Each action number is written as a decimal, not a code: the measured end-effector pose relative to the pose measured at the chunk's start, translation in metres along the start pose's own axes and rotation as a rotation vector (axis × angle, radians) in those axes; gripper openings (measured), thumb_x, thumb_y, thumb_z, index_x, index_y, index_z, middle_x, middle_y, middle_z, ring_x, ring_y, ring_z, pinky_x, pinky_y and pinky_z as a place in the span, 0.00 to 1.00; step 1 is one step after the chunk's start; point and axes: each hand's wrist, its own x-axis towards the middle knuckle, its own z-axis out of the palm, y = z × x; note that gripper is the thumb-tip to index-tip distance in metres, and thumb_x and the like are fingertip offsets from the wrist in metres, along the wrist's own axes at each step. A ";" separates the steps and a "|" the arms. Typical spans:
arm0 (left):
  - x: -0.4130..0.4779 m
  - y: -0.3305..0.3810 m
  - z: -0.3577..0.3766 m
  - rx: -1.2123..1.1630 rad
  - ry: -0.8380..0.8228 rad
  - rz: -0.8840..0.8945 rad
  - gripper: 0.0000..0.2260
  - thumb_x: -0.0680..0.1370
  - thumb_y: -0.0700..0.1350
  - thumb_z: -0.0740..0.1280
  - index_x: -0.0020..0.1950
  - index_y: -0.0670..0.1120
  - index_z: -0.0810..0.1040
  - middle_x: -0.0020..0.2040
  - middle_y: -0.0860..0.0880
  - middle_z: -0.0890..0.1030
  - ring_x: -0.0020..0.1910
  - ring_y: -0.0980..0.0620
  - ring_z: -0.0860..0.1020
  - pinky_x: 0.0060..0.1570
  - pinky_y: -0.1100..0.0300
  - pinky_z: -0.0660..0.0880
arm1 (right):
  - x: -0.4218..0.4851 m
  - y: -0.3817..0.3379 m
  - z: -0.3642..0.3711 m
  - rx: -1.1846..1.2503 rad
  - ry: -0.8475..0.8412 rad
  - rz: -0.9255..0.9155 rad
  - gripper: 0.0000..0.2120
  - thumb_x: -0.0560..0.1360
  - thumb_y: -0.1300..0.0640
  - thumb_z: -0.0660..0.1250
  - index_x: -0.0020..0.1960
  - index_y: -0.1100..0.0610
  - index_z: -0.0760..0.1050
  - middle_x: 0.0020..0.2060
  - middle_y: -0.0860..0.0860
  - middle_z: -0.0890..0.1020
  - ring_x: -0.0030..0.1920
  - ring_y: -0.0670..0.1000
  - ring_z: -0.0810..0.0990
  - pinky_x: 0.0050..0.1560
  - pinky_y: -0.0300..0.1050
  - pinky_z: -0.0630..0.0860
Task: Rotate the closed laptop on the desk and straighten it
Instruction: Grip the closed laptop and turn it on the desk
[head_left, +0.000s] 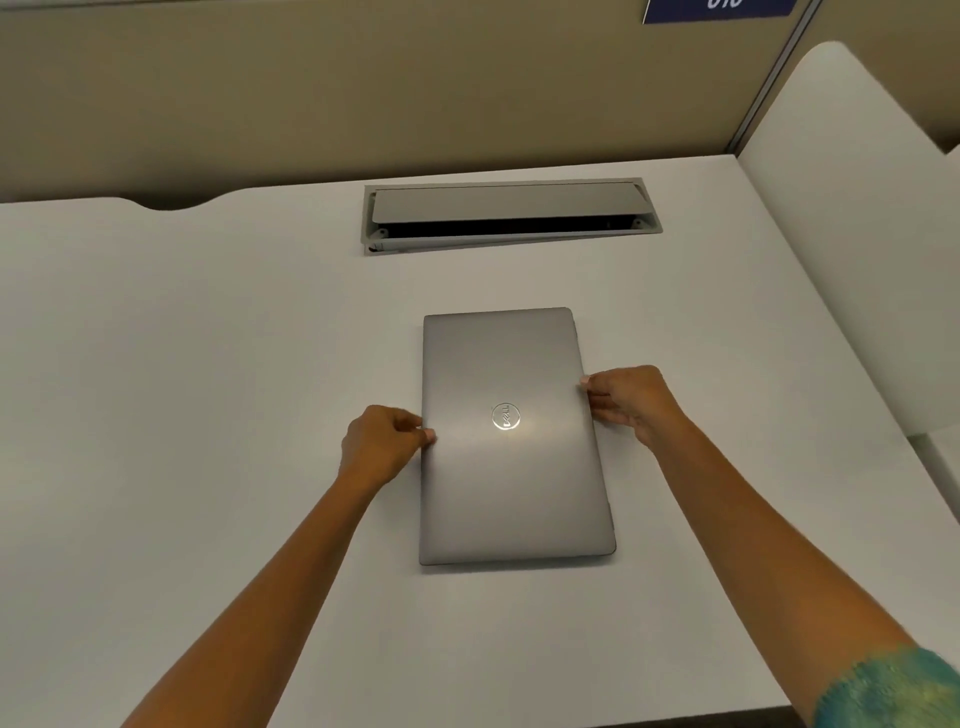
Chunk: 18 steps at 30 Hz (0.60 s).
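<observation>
A closed silver laptop (511, 467) lies flat on the white desk (208, 364), its long sides running away from me and a round logo on the lid. My left hand (382, 447) grips the laptop's left long edge, thumb on the lid. My right hand (628, 402) pinches the right long edge a little farther back. Both forearms reach in from the bottom of the view.
A grey cable hatch (509, 215) with its flap partly raised is set into the desk behind the laptop. A beige partition wall (363, 93) rises at the back and a white side divider (852, 234) stands on the right.
</observation>
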 end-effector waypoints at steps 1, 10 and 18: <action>0.004 0.008 -0.005 0.084 0.047 0.050 0.18 0.74 0.52 0.71 0.61 0.45 0.80 0.58 0.45 0.83 0.57 0.45 0.80 0.59 0.53 0.74 | -0.011 0.004 0.000 -0.029 0.065 -0.052 0.16 0.70 0.60 0.73 0.56 0.66 0.80 0.48 0.57 0.83 0.47 0.54 0.82 0.53 0.50 0.80; 0.093 0.108 -0.006 0.441 0.039 0.521 0.22 0.79 0.49 0.63 0.71 0.43 0.70 0.71 0.42 0.71 0.69 0.41 0.70 0.66 0.47 0.70 | -0.174 0.101 0.034 0.667 0.244 0.284 0.18 0.76 0.66 0.65 0.65 0.67 0.71 0.46 0.56 0.78 0.47 0.52 0.77 0.63 0.49 0.70; 0.138 0.141 0.025 0.503 -0.179 0.475 0.14 0.79 0.49 0.63 0.52 0.38 0.79 0.52 0.38 0.80 0.54 0.39 0.77 0.51 0.53 0.72 | -0.168 0.110 0.078 0.888 0.280 0.469 0.07 0.77 0.67 0.63 0.54 0.68 0.75 0.48 0.61 0.78 0.52 0.55 0.75 0.58 0.46 0.73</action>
